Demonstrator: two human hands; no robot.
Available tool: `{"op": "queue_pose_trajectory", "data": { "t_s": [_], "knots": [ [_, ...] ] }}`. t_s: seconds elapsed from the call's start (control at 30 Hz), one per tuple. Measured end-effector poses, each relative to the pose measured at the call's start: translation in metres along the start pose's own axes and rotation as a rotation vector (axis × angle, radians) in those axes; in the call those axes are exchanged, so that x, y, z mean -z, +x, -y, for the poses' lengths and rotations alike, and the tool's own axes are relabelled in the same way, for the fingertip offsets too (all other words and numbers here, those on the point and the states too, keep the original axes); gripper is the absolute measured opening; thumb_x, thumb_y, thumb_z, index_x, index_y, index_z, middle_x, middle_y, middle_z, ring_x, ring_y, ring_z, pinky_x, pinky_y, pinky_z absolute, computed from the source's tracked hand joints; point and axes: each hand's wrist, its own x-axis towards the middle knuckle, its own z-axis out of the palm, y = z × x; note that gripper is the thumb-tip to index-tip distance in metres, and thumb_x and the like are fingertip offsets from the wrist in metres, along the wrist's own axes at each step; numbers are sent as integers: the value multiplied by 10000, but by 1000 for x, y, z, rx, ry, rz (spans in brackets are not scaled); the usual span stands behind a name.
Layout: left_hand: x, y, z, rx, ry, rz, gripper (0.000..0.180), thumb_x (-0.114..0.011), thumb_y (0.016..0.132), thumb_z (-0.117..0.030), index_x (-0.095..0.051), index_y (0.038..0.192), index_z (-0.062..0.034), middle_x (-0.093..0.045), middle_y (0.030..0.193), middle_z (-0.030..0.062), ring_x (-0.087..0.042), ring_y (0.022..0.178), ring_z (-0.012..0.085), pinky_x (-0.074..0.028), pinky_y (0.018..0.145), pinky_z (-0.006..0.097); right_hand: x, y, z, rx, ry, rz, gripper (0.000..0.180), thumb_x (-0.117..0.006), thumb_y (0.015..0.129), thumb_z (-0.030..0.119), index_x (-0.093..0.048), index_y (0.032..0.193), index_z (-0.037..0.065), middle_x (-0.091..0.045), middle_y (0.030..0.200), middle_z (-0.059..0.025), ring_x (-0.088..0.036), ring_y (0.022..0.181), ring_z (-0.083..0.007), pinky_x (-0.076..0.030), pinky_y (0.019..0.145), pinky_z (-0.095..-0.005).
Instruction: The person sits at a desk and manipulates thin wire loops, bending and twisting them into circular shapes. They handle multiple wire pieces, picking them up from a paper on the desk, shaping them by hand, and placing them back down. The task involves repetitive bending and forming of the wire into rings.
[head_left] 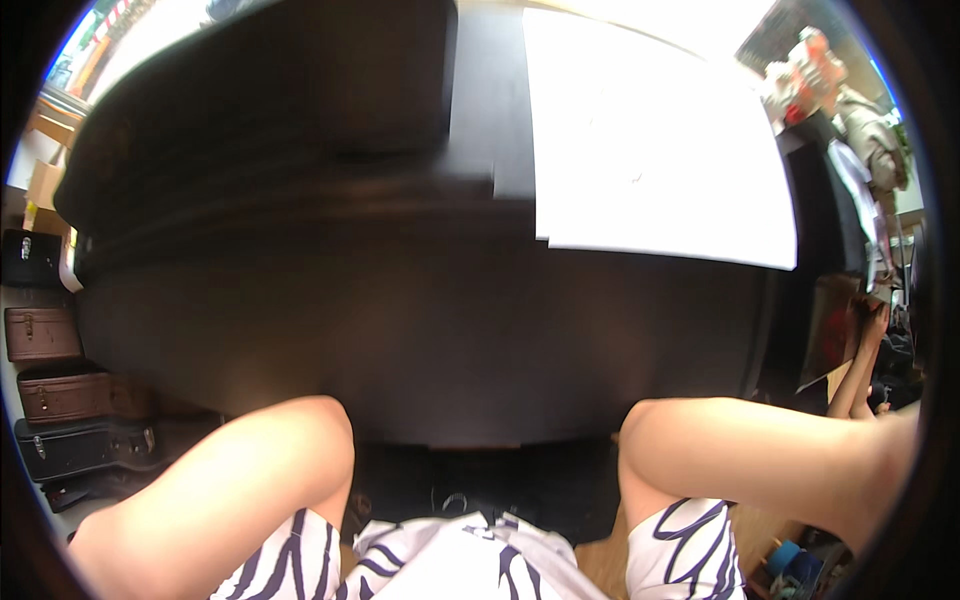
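Note:
Both my arms are bent, with bare elbows pointing forward and white, dark-striped sleeves below them. My left forearm [210, 500] runs back to the lower left rim. The right forearm [770, 450] goes out to the right rim. Both hands lie outside the picture, so whatever they touch or hold is hidden. Ahead of my elbows spreads a large, dark, smooth surface [480, 330], blurred in places. White paper sheets [660, 150] lie on its right half, slightly overlapping at the near left corner. A dark block-shaped thing [390, 80] stands at the far left of the paper.
Several black and brown hard cases with metal latches, among them a brown case [65, 395], stand along the left. On the right another person's arm [870, 350] shows near a cluttered pile [810, 80]. A blue round thing [790, 560] sits at lower right.

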Motion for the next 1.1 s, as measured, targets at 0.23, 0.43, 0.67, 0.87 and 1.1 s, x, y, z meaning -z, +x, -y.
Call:
{"op": "queue_pose_trajectory", "data": {
  "t_s": [0.23, 0.43, 0.67, 0.87, 1.1],
  "knots": [
    [-4, 59, -3, 76, 77, 163, 446, -394, 1032, -303, -664, 1070, 50, -698, 1004, 155, -681, 871, 207, -501, 865, 318, 38, 39, 35, 11, -73, -33, 417, -380, 1048, 279, -575, 1202, -57, -643, 1100, -228, -585, 786, -227, -415, 910, -413],
    [-59, 66, 29, 290, 466, 293, 220, -613, 951, -136, -714, 981, 58, -721, 823, 118, -671, 757, 158, -522, 687, 279, 26, 46, 2, -78, -273, -227, 425, -381, 1071, 270, -629, 1149, -66, -689, 1016, -204, -624, 742, -222, -485, 784, -355],
    [-108, 35, 83, 496, 648, 576, 157, -700, 851, -102, -715, 930, 32, -704, 888, 245, -708, 869, 383, -560, 792, 472, 19, 56, -60, -586, -556, 44, 189, -572, 977, 107, -630, 921, -64, -672, 736, -107, -651, 649, -164, -507, 631, -289],
    [-138, 9, 122, 506, 815, 580, 75, -665, 819, -29, -724, 830, -75, -682, 900, 131, -696, 916, 286, -550, 804, 395, 22, 41, -60, -794, -541, 95, 125, -578, 945, 63, -573, 993, -52, -662, 711, -132, -644, 639, -164, -506, 610, -290],
    [-138, 14, 123, 511, 909, 638, 80, -684, 798, -20, -732, 844, -64, -709, 922, 136, -710, 933, 305, -548, 810, 380, 29, 33, -70, -730, -500, 94, 152, -570, 925, 42, -600, 1038, -56, -667, 731, -129, -646, 645, -162, -511, 623, -289]
  ]
}}
